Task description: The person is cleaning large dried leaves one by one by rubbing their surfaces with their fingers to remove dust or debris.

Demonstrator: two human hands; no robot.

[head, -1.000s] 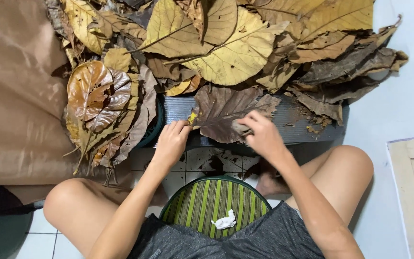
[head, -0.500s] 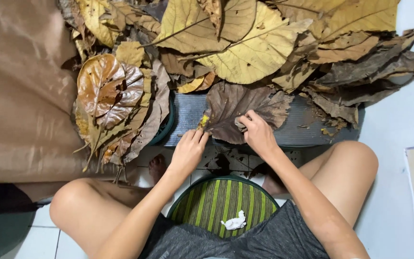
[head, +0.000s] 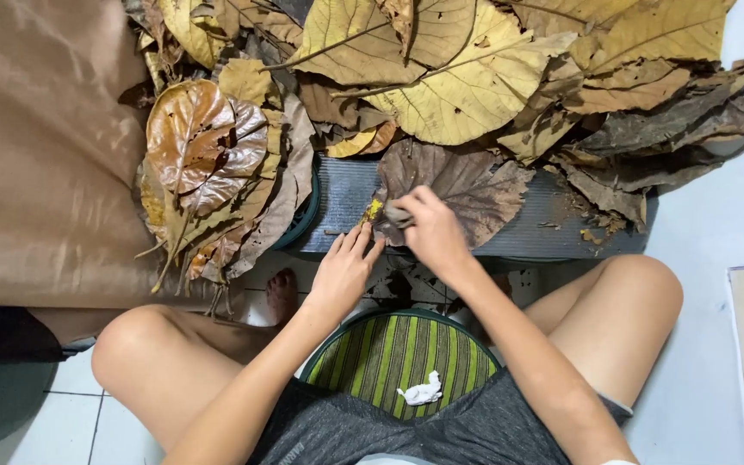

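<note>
A large dry brown leaf [head: 480, 185] lies flat on a grey ribbed mat [head: 561, 226] in front of me. My right hand [head: 434, 234] rests on the leaf's left end, closed on a small grey object [head: 396, 215] near the stem. My left hand [head: 344, 274] lies just left of it with its fingers spread. Its fingertips touch the leaf's edge beside a yellow spot [head: 374, 209].
A heap of big yellow and brown dry leaves [head: 467, 86] covers the far side. A stack of curled leaves [head: 208, 164] sits at left beside brown sheeting [head: 36, 155]. A round green striped cushion [head: 389, 349] holding a white crumpled scrap [head: 422, 392] lies between my bare knees.
My right hand has slid left along the brown leaf to its stem end. My left hand has stayed by the leaf's edge. The view has shifted slightly.
</note>
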